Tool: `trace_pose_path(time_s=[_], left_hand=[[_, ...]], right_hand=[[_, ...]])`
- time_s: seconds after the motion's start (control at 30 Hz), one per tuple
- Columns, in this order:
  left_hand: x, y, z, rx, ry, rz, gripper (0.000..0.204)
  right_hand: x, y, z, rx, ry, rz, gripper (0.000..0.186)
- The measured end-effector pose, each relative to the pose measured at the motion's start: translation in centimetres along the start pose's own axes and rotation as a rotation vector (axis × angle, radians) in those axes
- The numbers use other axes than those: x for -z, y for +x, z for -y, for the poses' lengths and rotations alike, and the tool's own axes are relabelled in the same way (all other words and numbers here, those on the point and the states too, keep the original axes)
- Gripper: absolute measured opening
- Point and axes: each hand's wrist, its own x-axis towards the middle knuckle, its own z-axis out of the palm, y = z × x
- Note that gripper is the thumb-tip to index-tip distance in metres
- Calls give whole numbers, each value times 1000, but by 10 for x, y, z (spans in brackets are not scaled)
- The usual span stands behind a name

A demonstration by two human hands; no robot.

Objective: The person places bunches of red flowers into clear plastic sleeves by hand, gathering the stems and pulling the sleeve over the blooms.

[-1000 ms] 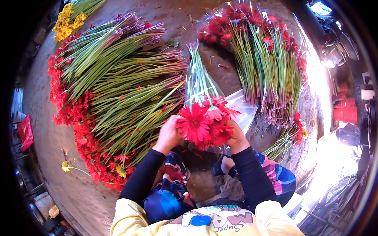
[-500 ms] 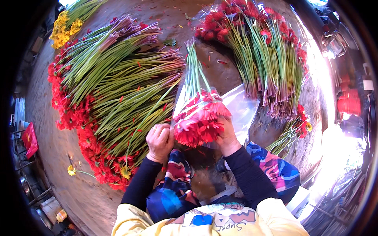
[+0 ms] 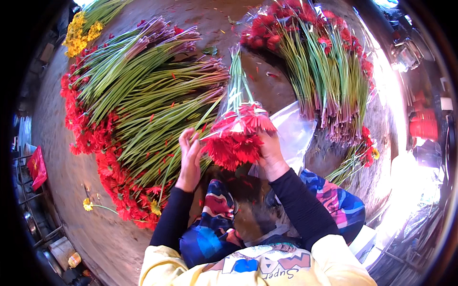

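Note:
A bunch of red gerbera flowers (image 3: pixel 236 138) with long green stems lies on the ground in front of me, its heads toward me and partly inside a clear plastic sleeve (image 3: pixel 291 131). My right hand (image 3: pixel 271 153) grips the right side of the flower heads and the sleeve. My left hand (image 3: pixel 190 159) rests with spread fingers against the left side of the bunch, beside the stems of a neighbouring pile.
A large pile of red gerberas (image 3: pixel 138 105) fans out on the left. Another heap (image 3: pixel 319 62), partly wrapped in plastic, lies at the upper right. Yellow flowers (image 3: pixel 83 31) sit at the top left, and a single yellow bloom (image 3: pixel 88 204) lies lower left. A red object (image 3: pixel 37 167) stands at the far left.
The flower heads faced up toward me a second ago; the bunch has since tipped down and away. My left hand has come off the heads and shifted left.

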Motion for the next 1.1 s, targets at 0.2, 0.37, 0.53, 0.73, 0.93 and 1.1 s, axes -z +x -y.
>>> trace_pose_path(time_s=[0.2,0.37,0.53,0.73,0.93,1.1], left_hand=[[-22,4,46,243,-171,340,60],[-15,6,33,474,-543,166,47],[-20,8,39,418,-547,159,40],[-25,9,24,429,-529,152,43],[-31,13,25,354,-427,128,37],[-23,13,12,424,-552,161,40]], right_hand=[[-24,-8,10,-27,-427,127,39],[-32,-50,63,227,-1069,206,46],[3,-46,55,663,-1214,-216,29],[16,-24,39,641,-1111,-91,17],[21,-5,36,234,-481,-207,6],[38,9,53,335,-757,-17,11]])
